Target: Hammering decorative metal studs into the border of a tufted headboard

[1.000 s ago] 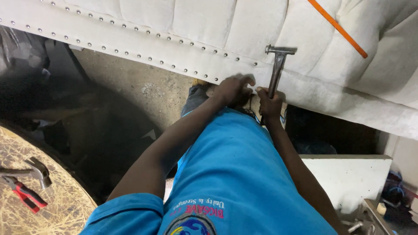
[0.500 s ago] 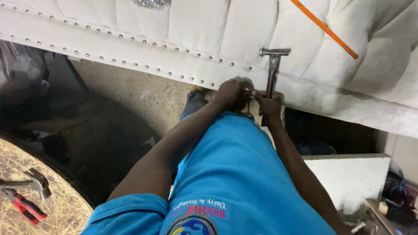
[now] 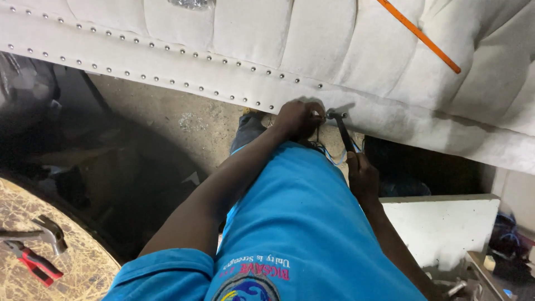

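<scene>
My left hand [image 3: 298,118] is pinched shut at the lower edge of a white upholstered panel [image 3: 251,33], at the end of a row of metal studs [image 3: 184,52]. Its fingertips hold a small stud against the fabric, mostly hidden by the fingers. My right hand [image 3: 362,175] grips the handle of a hammer [image 3: 341,125]. The hammer's metal head rests on the trim right beside my left fingertips. My blue shirt [image 3: 290,223] fills the lower middle of the view.
An orange strip [image 3: 419,36] lies across the panel at top right. At bottom left, a round patterned tabletop [image 3: 83,262] carries a second hammer [image 3: 47,229] and red-handled pliers [image 3: 34,262]. A white board [image 3: 440,223] stands at right, with bare concrete floor [image 3: 167,122] under the panel.
The hammer head, raised above my hands a second ago, has come down onto the trim beside my left fingers. My right hand has slid lower on the handle.
</scene>
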